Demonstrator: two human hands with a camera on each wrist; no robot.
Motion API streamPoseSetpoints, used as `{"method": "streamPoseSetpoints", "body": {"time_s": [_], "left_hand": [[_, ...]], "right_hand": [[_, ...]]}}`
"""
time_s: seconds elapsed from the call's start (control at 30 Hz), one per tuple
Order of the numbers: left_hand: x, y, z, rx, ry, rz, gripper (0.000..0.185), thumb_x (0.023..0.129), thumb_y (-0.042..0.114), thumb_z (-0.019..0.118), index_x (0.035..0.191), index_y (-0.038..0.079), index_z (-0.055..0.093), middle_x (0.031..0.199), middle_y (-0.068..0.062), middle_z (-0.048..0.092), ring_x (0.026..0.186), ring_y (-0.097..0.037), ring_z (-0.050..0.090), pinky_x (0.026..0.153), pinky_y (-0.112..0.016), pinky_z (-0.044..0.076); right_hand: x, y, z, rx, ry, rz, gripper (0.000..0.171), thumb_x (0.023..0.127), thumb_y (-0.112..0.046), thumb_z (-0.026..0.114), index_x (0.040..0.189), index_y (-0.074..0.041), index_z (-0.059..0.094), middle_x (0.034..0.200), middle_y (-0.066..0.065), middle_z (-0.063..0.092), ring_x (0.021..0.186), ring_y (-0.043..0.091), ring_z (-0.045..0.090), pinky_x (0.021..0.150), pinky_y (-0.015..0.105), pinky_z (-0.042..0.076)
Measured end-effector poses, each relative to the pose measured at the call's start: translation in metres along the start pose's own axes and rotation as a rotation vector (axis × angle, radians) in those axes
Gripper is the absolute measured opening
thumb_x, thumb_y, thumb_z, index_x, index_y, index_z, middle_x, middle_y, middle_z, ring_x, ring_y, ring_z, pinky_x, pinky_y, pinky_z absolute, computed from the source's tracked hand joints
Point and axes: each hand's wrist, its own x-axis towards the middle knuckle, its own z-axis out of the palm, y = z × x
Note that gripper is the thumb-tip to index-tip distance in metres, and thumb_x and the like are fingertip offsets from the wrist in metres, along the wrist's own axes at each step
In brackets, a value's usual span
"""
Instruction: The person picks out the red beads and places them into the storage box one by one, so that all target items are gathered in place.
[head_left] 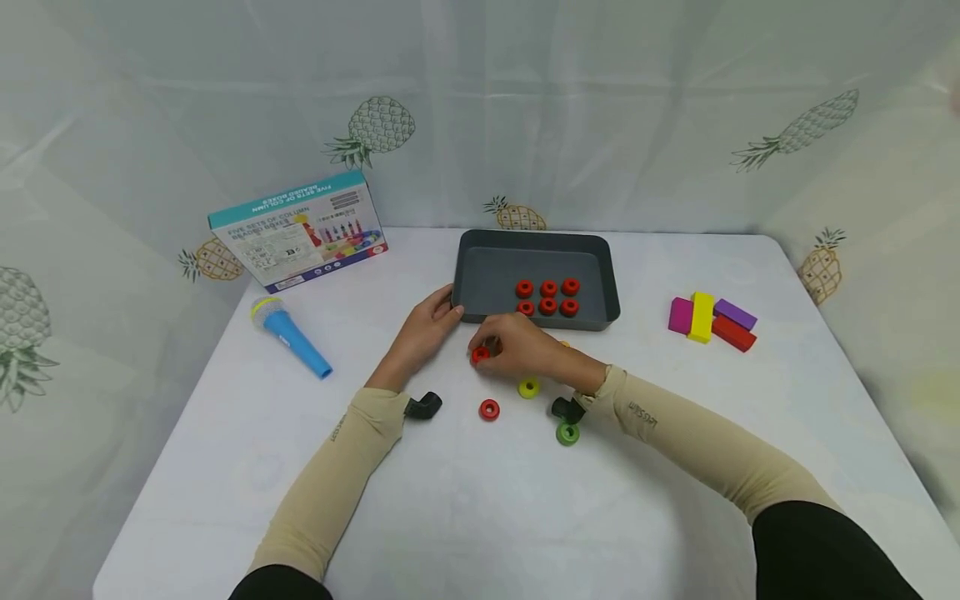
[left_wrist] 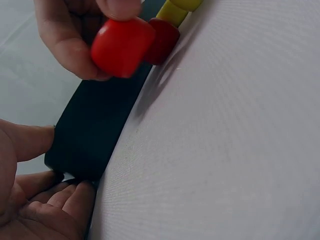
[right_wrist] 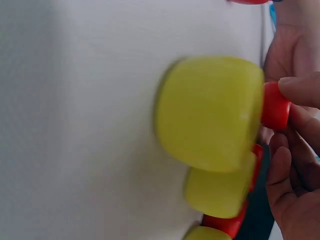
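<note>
The right hand [head_left: 525,348] pinches a red bead [head_left: 480,354] between curled fingertips, just above the table [head_left: 465,508] and just near of the tray's front left corner. From the left wrist, the same bead [left_wrist: 122,46] hangs in those fingers [left_wrist: 70,35] beside the tray's dark wall [left_wrist: 92,130]. From the right wrist, only its edge [right_wrist: 275,106] shows between fingertips [right_wrist: 300,90], behind a blurred yellow bead [right_wrist: 210,112] that fills the foreground.

The left hand [head_left: 423,329] grips the grey tray [head_left: 480,287] at its near left corner, thumb against the outer wall, fingers curled under the corner.

In the tray lie six red beads [head_left: 547,297] in two rows of three, toward its near right.

On the table near of the hands lie a loose red bead [head_left: 489,409], a yellow one [head_left: 528,387] just right of it, and a green bead [head_left: 567,433] nearer still, close by the right wrist. Both forearms wear beige sleeves [head_left: 330,483].

Further out, a blue toy microphone [head_left: 291,336] lies to the left, and a box [head_left: 298,232] leans against the curtain at far left. To the right, well apart, sit coloured blocks [head_left: 711,319]: pink, yellow, purple, red.
</note>
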Motion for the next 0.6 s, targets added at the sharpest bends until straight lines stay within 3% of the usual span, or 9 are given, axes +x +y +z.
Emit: {"method": "streamPoseSetpoints", "body": {"time_s": [0.33,0.6], "left_hand": [[0.0,0.0,0.002,-0.018,-0.004,-0.01,0.061,0.104,0.036,0.058,0.159,0.024,0.035,0.159,-0.007,0.045,0.146,-0.019,0.044,0.122,-0.04,0.036],[-0.001,0.001,0.002,-0.025,0.009,-0.022,0.06,0.103,0.035,0.058,0.158,0.026,0.036,0.159,-0.006,0.044,0.147,-0.018,0.043,0.122,-0.039,0.035]], "right_hand": [[-0.004,0.006,-0.029,-0.006,0.109,-0.005,0.025,0.086,-0.012,0.079,0.111,-0.006,0.078,0.103,0.002,0.071,0.087,0.017,0.065,0.079,0.03,0.06],[-0.006,0.009,-0.041,-0.011,0.124,-0.003,0.028,0.086,-0.011,0.08,0.113,-0.003,0.076,0.109,0.007,0.071,0.096,0.022,0.068,0.087,0.037,0.061]]}}
